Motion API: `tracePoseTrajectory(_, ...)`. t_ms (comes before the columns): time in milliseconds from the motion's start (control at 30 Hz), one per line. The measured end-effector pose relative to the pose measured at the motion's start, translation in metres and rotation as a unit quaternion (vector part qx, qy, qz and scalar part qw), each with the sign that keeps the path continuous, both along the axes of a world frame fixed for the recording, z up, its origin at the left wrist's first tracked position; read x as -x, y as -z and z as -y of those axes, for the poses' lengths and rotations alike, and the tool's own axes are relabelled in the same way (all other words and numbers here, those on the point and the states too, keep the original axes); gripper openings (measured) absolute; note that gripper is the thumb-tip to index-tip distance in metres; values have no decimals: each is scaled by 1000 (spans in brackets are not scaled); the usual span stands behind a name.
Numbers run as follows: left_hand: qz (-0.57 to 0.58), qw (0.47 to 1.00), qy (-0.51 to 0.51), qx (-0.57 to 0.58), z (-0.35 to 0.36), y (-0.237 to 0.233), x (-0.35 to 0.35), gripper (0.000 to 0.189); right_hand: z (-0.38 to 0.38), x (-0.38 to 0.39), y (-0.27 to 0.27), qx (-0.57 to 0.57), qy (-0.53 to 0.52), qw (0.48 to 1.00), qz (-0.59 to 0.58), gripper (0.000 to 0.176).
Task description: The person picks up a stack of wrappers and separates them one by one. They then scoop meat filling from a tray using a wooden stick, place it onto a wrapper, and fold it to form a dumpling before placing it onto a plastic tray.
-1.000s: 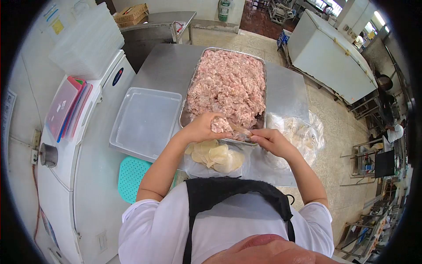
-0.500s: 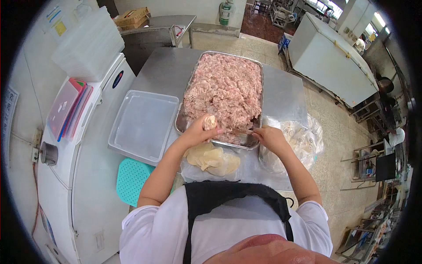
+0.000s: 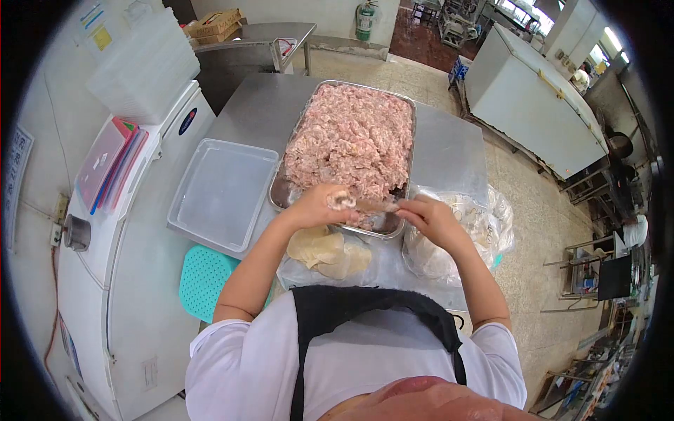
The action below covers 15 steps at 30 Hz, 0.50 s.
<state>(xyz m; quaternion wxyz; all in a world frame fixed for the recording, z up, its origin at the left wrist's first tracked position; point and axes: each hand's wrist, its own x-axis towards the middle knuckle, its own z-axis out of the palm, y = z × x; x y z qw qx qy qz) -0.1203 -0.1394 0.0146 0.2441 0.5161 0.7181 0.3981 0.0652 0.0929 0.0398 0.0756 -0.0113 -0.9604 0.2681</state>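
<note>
A metal tray (image 3: 279, 191) full of pink minced meat (image 3: 354, 137) lies on the steel table. Over its near left corner, my left hand (image 3: 319, 205) is closed round a pale dough wrapper (image 3: 342, 201). My right hand (image 3: 428, 215) pinches a thin spatula-like tool (image 3: 379, 205), whose blade reaches across to the left hand. Just below the tray, a stack of round yellowish wrappers (image 3: 330, 254) rests on a plastic sheet. What lies inside the held wrapper is too small to tell.
A translucent lid or shallow box (image 3: 223, 193) lies left of the tray, above a turquoise perforated basket (image 3: 205, 282). Clear plastic bags (image 3: 456, 242) sit at the right. A white fridge (image 3: 151, 281) flanks the table on the left.
The tool has moved left and now overlaps the wrapper in my left hand. My right hand has shifted slightly left with it. The whole view has shifted a little.
</note>
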Motion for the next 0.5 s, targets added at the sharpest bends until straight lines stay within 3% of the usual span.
tracePoseTrajectory(67,123,985,-101,-63,-2,8,-2,36,14,-4,-12,-61,31,996,-56,24)
tracePoseTrajectory(133,68,993,-75,-52,-2,14,6,36,22,-7,-11,-129,6,983,-130,20)
tracePoseTrajectory(200,14,998,-50,-42,-3,15,3,37,19,-7,-9,-153,5,985,-81,22)
tracePoseTrajectory(300,-14,987,-99,-123,-2,3,-9,38,0,-3,-18,-65,43,995,-69,24)
tracePoseTrajectory(367,146,978,-125,-79,2,-10,-17,42,-9,-7,-28,48,62,996,32,29)
tracePoseTrajectory(500,105,979,-151,-88,7,-15,-18,39,-21,0,-1,-54,-18,987,153,34)
